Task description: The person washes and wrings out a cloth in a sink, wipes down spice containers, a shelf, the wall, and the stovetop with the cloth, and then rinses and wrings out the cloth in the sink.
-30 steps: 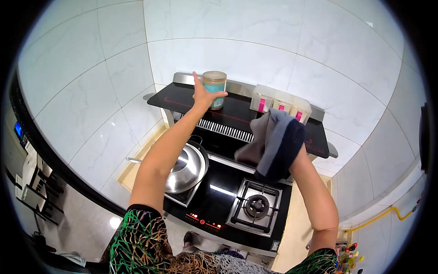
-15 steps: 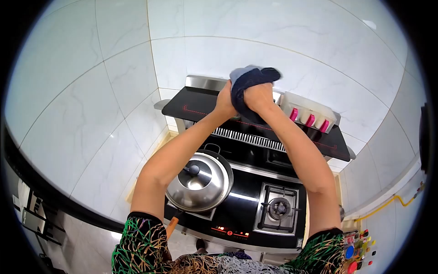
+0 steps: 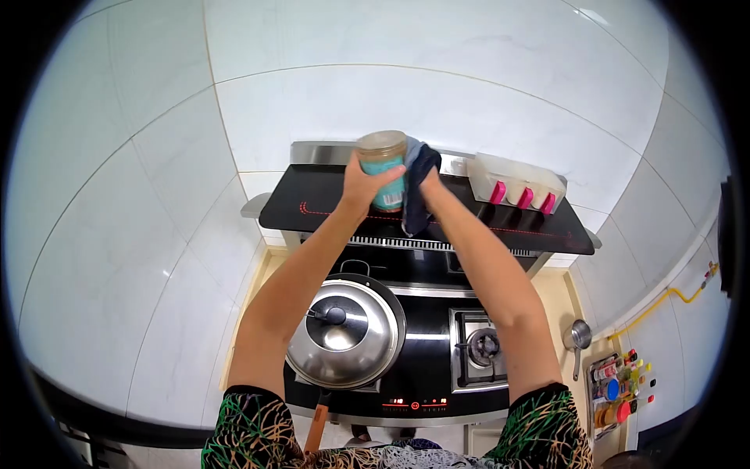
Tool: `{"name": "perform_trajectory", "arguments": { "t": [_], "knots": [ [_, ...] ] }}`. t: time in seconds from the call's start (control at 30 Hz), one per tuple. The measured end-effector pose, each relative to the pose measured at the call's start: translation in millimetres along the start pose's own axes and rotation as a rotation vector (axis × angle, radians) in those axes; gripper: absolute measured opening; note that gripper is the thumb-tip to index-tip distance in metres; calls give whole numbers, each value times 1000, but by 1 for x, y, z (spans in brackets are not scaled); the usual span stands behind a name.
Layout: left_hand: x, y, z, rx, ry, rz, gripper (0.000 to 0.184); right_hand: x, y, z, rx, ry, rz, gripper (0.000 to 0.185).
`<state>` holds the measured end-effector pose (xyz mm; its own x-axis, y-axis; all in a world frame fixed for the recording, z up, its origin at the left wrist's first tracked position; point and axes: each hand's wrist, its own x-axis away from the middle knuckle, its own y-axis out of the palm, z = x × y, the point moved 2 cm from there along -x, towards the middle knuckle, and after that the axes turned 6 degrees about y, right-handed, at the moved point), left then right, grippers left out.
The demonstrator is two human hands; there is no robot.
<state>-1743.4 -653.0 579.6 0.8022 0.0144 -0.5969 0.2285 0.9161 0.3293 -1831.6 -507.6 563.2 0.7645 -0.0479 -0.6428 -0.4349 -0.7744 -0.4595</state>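
My left hand [image 3: 364, 184] is wrapped round a jar [image 3: 380, 165] with a teal label and a pale lid, its thumb across the label. The jar is held upright over the black shelf [image 3: 322, 187] above the stove. My right hand [image 3: 430, 186] grips a dark blue cloth [image 3: 419, 166] with a lighter grey-blue side, which hangs down along the jar's right side. The cloth hides part of the right fingers.
A seasoning box [image 3: 512, 172] with pink handles stands on the shelf's right part. Below, a lidded wok [image 3: 367, 344] sits on the left burner, beside a bare right burner [image 3: 482, 348]. A metal ladle [image 3: 578, 336] and a rack of bottles [image 3: 613, 391] are at right.
The cloth, earlier bunched over the top between both hands, is now at the jar's right side. The jar's lid and label have come into view. My hands are slightly lower in view.
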Motion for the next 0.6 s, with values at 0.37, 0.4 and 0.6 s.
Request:
{"name": "perform_trajectory", "arguments": {
  "t": [0.37, 0.4, 0.6],
  "knots": [
    [-6, -56, 53, -333, 344, 444, 65, 32, -40, -83, 884, -38, -418, 23],
    [0, -62, 66, -355, 356, 460, 65, 8, -19, -40, 866, 37, -300, 19],
    [27, -125, 121, -575, 342, 508, 66, -13, 11, -52, 1297, -97, -208, 34]
  ]
}}
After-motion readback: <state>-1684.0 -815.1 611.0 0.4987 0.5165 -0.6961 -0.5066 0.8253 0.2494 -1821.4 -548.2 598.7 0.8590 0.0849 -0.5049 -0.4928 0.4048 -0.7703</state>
